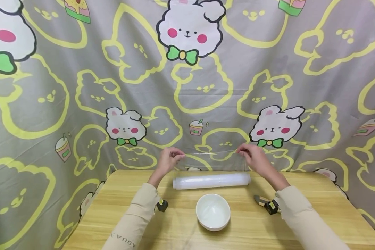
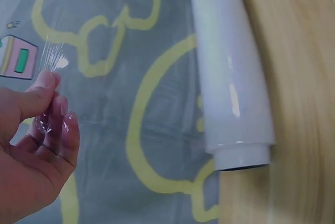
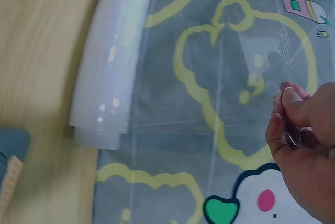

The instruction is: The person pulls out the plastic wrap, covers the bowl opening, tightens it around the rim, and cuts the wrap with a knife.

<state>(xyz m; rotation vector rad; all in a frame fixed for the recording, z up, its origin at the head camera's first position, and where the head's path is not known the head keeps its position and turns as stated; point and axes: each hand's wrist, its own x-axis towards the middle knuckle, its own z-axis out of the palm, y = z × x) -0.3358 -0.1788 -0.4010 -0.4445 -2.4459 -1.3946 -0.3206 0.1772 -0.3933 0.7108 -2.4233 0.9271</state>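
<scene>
My left hand (image 1: 168,161) and right hand (image 1: 254,157) are raised beyond the table's far edge, each pinching one end of clear plastic wrap (image 1: 210,153). The film's upper edge is stretched taut between them and shines. In the left wrist view, thumb and fingertips bunch it into fine creases (image 2: 53,54); my right hand (image 3: 306,124) crumples its end likewise. Below lies the roll of plastic wrap (image 1: 211,181), lengthwise across the table. Being transparent, the sheet between hands and roll is hard to make out. Nearer to me stands a white bowl (image 1: 213,227).
A box cutter (image 1: 260,200) lies on the wooden table (image 1: 128,201), partly hidden by the small black camera (image 1: 272,207) on my right wrist. Behind the table hangs a grey curtain (image 1: 206,100) printed with rabbits, reaching round both sides.
</scene>
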